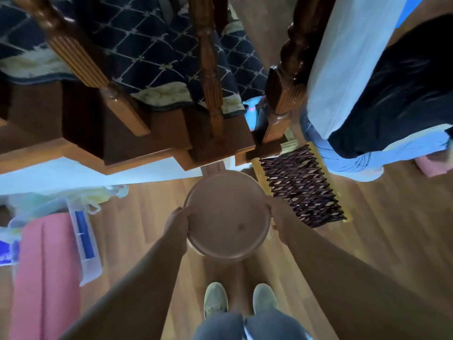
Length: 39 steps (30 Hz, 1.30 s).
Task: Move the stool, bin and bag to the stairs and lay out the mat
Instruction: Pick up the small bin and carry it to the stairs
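1. Stairs (122, 133): wooden steps with a dark patterned runner and turned balusters fill the upper left and centre. A newel post stands at their right end.
2. Floor (367, 241): wood planks, running from the stair foot to the lower edge.
3. Second person (367, 82): stands at upper right beside the newel post, in a pale top and blue trousers.
4. Mat (46, 278): pink, rolled, lying on the floor at lower left, well apart from the bin.
5. Bag (83, 231): clear plastic with a blue strip, lying just beside the mat's right edge.
6. Stool (304, 187): woven dark seat in a light wooden frame, standing on the floor at the stair foot, just right of the bin.
7. Bin (226, 217): round, brown, with lid on, at centre in front of the lowest step, between both hands.
8. Left hand (177, 224): grasps the bin's left rim, fingers curled over the edge.
9. Right hand (275, 212): grasps the bin's right rim.
10. Shoes (215, 300): a pale pair, planted below the bin.
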Each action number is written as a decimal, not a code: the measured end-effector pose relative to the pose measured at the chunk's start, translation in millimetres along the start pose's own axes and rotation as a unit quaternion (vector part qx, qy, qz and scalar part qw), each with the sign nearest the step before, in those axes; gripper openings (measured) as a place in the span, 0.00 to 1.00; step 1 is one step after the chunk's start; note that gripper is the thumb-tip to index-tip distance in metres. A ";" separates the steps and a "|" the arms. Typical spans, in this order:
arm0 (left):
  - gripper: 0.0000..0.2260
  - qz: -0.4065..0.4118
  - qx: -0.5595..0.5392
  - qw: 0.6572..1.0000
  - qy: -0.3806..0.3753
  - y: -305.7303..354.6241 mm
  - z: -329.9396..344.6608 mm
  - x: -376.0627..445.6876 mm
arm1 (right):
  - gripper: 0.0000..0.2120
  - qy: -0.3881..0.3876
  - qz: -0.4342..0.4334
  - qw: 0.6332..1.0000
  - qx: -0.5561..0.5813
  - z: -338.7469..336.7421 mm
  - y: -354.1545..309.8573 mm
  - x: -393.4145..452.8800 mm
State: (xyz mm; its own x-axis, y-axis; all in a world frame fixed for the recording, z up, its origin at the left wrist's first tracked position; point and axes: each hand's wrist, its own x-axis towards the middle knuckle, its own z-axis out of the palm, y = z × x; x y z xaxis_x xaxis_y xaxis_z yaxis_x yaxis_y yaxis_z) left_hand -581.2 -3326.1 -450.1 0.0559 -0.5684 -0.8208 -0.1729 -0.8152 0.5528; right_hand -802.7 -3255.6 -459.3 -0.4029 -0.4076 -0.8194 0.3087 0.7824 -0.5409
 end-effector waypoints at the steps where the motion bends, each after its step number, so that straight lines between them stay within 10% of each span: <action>1: 0.03 -0.010 -0.004 1.000 0.006 -2.8 2.5 12.7 | 0.11 0.005 0.005 1.000 -0.004 4.3 2.3 12.5; 8: 0.05 -0.034 -0.029 0.999 0.017 -32.9 13.3 91.0 | 0.29 -0.010 0.008 1.000 -0.017 31.4 25.8 83.2; 16: 0.05 -0.032 -0.010 0.999 0.006 -57.2 18.0 151.5 | 0.14 -0.034 -0.002 0.999 0.003 51.7 46.2 137.6; 25: 0.26 0.005 0.058 0.998 -0.010 -66.2 24.5 164.0 | 0.28 -0.009 -0.016 0.999 -0.047 42.1 107.1 235.0; 28: 0.41 -0.003 0.105 0.994 0.040 -52.2 27.5 139.6 | 0.29 -0.004 -0.014 0.999 -0.050 49.3 62.9 163.4; 39: 0.19 0.007 0.162 0.985 -0.066 57.8 82.3 -25.9 | 0.21 -0.013 -0.032 0.999 0.013 -9.1 -59.5 -36.3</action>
State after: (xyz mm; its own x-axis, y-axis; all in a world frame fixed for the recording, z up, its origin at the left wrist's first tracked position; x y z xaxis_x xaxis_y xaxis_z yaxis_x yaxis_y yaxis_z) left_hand -673.6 -3349.4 -408.7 -0.0727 -0.5425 -0.8369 -0.4777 -0.7177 0.5067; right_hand -814.3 -3283.1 -395.6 -0.3993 -0.4688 -0.7879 0.3053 0.7423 -0.5965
